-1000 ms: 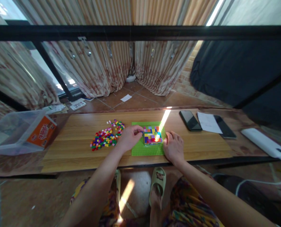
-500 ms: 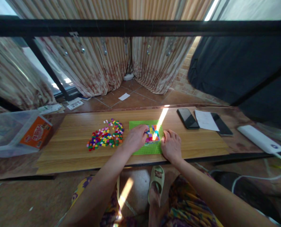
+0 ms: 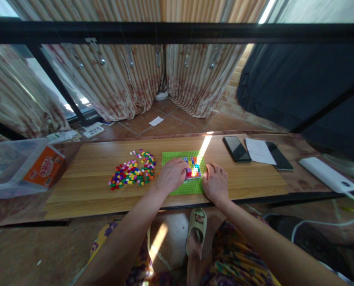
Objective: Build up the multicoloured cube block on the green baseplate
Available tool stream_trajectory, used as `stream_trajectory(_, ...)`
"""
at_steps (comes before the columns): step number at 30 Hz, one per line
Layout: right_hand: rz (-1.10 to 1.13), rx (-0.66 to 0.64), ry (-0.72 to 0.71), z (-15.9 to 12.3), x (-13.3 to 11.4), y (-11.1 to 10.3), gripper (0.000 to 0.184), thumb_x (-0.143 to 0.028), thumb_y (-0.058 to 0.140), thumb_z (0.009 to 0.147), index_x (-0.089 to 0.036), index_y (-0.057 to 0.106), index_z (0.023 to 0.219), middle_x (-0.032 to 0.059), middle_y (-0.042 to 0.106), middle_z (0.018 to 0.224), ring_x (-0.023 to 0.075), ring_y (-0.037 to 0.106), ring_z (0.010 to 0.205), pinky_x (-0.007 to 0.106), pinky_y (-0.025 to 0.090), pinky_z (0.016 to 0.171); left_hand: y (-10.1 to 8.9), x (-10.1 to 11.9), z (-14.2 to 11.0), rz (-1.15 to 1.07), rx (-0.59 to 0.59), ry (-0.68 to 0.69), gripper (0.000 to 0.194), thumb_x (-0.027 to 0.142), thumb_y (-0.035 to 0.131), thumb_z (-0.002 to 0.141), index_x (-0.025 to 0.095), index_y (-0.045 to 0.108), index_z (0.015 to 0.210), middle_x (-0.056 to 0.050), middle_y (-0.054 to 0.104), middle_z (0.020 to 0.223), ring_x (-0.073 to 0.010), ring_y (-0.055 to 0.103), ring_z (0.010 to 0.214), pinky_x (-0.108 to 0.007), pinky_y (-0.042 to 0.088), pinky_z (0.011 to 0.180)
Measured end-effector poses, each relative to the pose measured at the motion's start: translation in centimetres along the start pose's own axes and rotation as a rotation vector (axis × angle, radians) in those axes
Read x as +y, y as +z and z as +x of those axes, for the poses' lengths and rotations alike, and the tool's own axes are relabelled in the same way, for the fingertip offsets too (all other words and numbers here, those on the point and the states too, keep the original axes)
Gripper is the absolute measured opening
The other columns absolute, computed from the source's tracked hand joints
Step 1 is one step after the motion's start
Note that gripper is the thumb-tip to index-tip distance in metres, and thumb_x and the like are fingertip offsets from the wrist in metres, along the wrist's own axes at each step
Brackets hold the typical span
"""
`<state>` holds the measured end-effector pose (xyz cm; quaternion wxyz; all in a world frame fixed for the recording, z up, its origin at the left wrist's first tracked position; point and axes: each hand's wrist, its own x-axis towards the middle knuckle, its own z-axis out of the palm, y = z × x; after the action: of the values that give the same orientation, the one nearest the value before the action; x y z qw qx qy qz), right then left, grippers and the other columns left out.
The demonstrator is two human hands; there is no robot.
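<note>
A green studded baseplate (image 3: 179, 191) lies on the wooden board, bearing a low block of multicoloured toy bricks (image 3: 195, 171). My left hand (image 3: 171, 176) reaches over the plate from the left, its fingers curled together at the left side of the brick block. Whatever is between those fingertips is hidden. My right hand (image 3: 216, 182) is closed on the plate's right edge, with its fingers bent. Left of the plate, a loose pile of small coloured bricks (image 3: 132, 172) is spread on the board.
A clear plastic box (image 3: 12, 171) with an orange label stands at the far left. On the right lie a black phone (image 3: 236, 149), a white paper (image 3: 259, 151) over a dark flat object (image 3: 280, 157), and a white device (image 3: 327, 174) with a cable. A black bar (image 3: 177, 33) crosses above.
My left hand has shifted very slightly at the brick block, its fingers still closed. My right hand stays on the plate's edge.
</note>
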<state>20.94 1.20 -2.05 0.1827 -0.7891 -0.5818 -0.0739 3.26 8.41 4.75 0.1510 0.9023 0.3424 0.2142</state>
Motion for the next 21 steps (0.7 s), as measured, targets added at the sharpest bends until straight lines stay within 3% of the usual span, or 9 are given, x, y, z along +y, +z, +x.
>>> stream_trajectory(10,-0.003,-0.008,0.005,0.11,0.03,0.00,0.035,-0.026,0.038,0.091,-0.015,0.057,0.119,0.0144,0.056,0.126,0.0279,0.045,0.118,0.041,0.031,0.099,-0.27,0.77,0.30,0.069,-0.025,-0.046,0.020,0.014,0.053,0.084,0.017,0.072,0.081,-0.006,0.069,0.086,-0.0187,0.062,0.086,-0.031,0.049,0.082)
stream_trajectory(21,0.007,-0.003,-0.003,0.14,0.07,0.00,0.036,-0.026,0.039,0.091,-0.015,0.056,0.120,0.0150,0.056,0.125,0.0286,0.044,0.118,0.042,0.030,0.098,0.18,0.04,0.04,0.064,0.003,0.040,0.018,0.012,0.053,0.083,0.017,0.070,0.082,-0.005,0.070,0.087,-0.0186,0.063,0.088,-0.033,0.046,0.087)
